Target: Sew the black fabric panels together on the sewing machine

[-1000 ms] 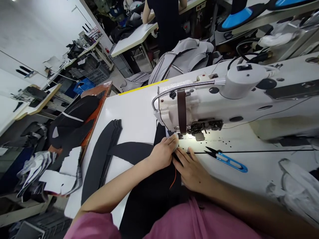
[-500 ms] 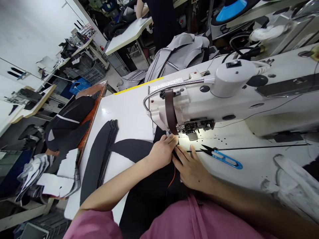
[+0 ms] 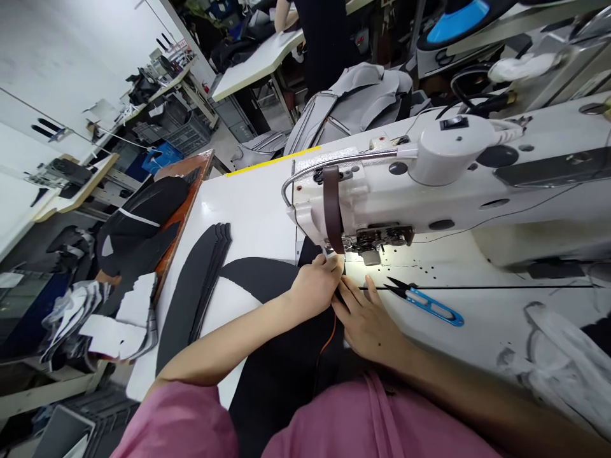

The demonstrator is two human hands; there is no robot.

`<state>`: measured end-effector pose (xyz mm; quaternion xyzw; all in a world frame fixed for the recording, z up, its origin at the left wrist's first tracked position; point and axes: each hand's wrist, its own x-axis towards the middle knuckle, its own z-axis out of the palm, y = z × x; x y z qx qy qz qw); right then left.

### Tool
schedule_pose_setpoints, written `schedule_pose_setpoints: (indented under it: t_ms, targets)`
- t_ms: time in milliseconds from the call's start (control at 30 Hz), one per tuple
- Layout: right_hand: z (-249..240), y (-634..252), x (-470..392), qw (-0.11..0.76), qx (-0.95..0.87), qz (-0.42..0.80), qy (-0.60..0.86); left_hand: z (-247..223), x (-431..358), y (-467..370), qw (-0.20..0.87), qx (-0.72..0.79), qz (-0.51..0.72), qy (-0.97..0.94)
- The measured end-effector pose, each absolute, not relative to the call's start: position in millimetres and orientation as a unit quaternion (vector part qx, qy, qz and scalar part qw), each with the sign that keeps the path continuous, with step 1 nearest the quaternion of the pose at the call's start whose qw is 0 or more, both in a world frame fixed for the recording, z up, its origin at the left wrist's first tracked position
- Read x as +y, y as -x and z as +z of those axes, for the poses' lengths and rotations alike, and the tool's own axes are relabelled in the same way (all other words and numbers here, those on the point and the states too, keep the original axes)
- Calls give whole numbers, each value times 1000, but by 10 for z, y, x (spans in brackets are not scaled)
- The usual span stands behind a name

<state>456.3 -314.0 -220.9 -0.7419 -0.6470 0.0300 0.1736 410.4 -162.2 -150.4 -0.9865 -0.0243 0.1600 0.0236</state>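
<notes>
Close under the needle area of the white sewing machine (image 3: 382,203), my left hand (image 3: 315,286) is closed, its fingertips pinching the edge of a black fabric piece (image 3: 277,362). The fabric hangs down over the table edge toward my lap. My right hand (image 3: 367,318) lies flat with fingers stretched out, pressing on the fabric just right of the left fingertips. An orange cord (image 3: 329,343) runs down along the fabric below the hands. The exact stitching spot is hidden behind my left fingers and the machine head.
Blue-handled thread snips (image 3: 432,307) lie right of my right hand. Stacked dark curved panels (image 3: 191,286) and another curved panel (image 3: 262,277) are on the white table at left. Grey pieces (image 3: 344,108) are piled behind the machine; a person (image 3: 324,44) stands beyond.
The whole view has shifted slightly, so the surroundings sit a little further right. Both hands stay at almost the same spot by the machine, holding the same postures.
</notes>
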Motion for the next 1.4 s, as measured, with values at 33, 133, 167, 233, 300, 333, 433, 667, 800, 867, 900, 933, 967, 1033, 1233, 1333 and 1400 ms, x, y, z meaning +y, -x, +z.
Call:
schedule_pose_setpoints:
  t_ms: [33, 133, 167, 233, 300, 333, 433, 667, 800, 867, 900, 933, 967, 1033, 1233, 1333, 1400]
  targets:
    - [-2211, -4568, -3133, 176, -646, 27, 742, -1488, -1631, -4123, 27, -28, 166, 985]
    - [-2212, -4572, -3120, 180, -647, 16, 741, -1464, -1652, -4151, 33, -35, 175, 983]
    - [-2211, -4567, -3122, 181, -647, 11, 740, -1462, -1659, -4146, 34, -33, 175, 983]
    - [-2208, -4551, -3133, 182, -649, 4, 738, -1459, -1676, -4122, 36, -27, 175, 984]
    - [-2206, -4536, -3147, 179, -652, 0, 737, -1453, -1690, -4095, 40, -23, 176, 983]
    - [-2207, -4534, -3152, 175, -653, -2, 737, -1447, -1694, -4088, 40, -23, 177, 983]
    - [-2219, -4550, -3152, 157, -653, -24, 741, -1425, -1689, -4102, 42, -30, 185, 981]
    - [-2261, -4578, -3171, 135, -666, -82, 729, -1418, -1639, -4217, 28, -51, 225, 973]
    - [-2235, -4585, -3202, 154, -683, -79, 710, -1421, -1633, -4272, 35, -39, 235, 971]
    - [-2222, -4594, -3208, 162, -693, -80, 698, -1415, -1628, -4287, 38, -35, 235, 971]
    - [-2220, -4602, -3207, 167, -700, -84, 689, -1411, -1623, -4290, 38, -33, 234, 971]
    - [-2222, -4612, -3203, 174, -708, -91, 678, -1406, -1616, -4291, 39, -29, 233, 971]
    - [-2226, -4626, -3195, 182, -715, -101, 667, -1400, -1608, -4290, 39, -25, 232, 972]
    - [-2237, -4661, -3170, 194, -722, -122, 653, -1387, -1590, -4285, 37, -17, 232, 972]
    - [-2217, -4683, -3108, 157, -704, -125, 681, -1367, -1576, -4300, 24, -7, 230, 973]
    - [-2184, -4612, -3105, 115, -684, -116, 711, -1379, -1587, -4326, 26, -13, 223, 974]
    - [-2176, -4576, -3085, 95, -675, -120, 721, -1381, -1594, -4339, 30, -12, 222, 975]
